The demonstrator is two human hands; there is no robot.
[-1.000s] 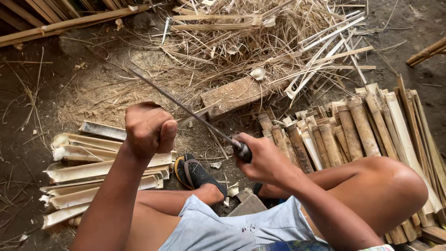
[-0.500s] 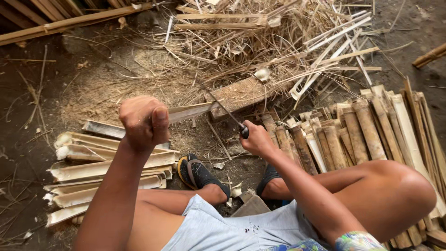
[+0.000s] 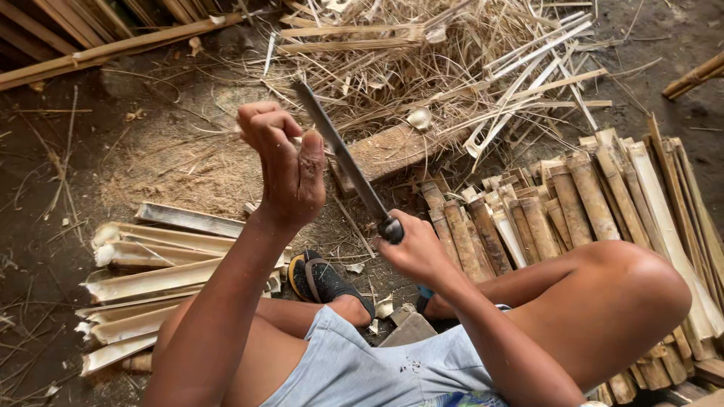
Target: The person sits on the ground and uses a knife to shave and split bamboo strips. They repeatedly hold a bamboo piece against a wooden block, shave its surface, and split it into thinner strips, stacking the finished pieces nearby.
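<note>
Bamboo lay everywhere on the dirt floor [image 3: 90, 188], but the work in hand was small: the left hand [image 3: 283, 162] was raised in front of the person, fingers curled loosely as if around a thin bamboo piece [image 3: 296, 140], of which only a pale sliver showed beside the fingers; whether it was truly pinched there could not be told. The right hand [image 3: 415, 252] was clamped round the dark handle of a long knife [image 3: 343, 162]. The blade's long axis ran up and away to the left from that grip, crossing just behind the left hand's fingertips, so blade and left hand stood very close, perhaps touching. The left hand was nearer the blade's far half; the right hand held the near end, lower and towards the person's right knee.

The knife looked plain, narrow and dull grey, straight along its length, with a rounded dark collar where blade met handle.

Split pale bamboo halves [image 3: 151, 271] lay stacked on the left, hollow sides up. A row of shorter brown bamboo sections [image 3: 543, 211] lay side by side on the right. Beyond the hands sat a wooden block [image 3: 392, 147] and a heap of thin shavings and strips [image 3: 452, 68]. A dark sandal [image 3: 320, 279] showed below the left forearm.
</note>
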